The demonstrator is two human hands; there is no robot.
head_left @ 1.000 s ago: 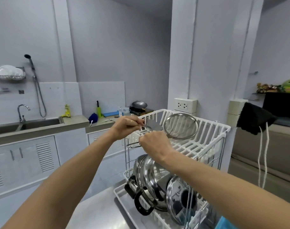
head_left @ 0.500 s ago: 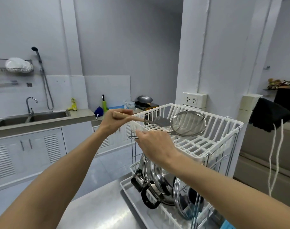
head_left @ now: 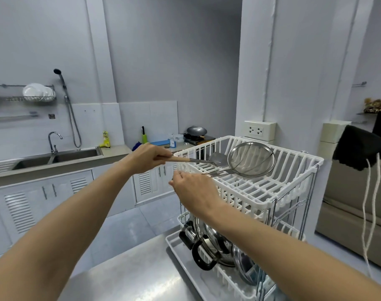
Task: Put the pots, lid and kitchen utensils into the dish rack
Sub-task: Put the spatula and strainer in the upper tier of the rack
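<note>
L hand (head_left: 149, 157) fingers clenched on spatula (head_left: 215, 159) handle, blade over rack (head_left: 294, 187) top tier, near strainer (head_left: 251, 159), prob. to lay flat. R hand (head_left: 192, 189) grips strainer handle, steadying it.

There is a single view, taken from the person's head, wide-angle, looking forward and a little downward. Both forearms reach in from the bottom corners, so the camera sits close behind the hands. The two-tier dish rack (head_left: 248, 187) fills the lower right at near range, standing at the far right corner of the steel desk (head_left: 128, 272). Farther off, the sink counter (head_left: 55, 161) runs along the left wall. Straight lines bow toward the frame edges.
</note>
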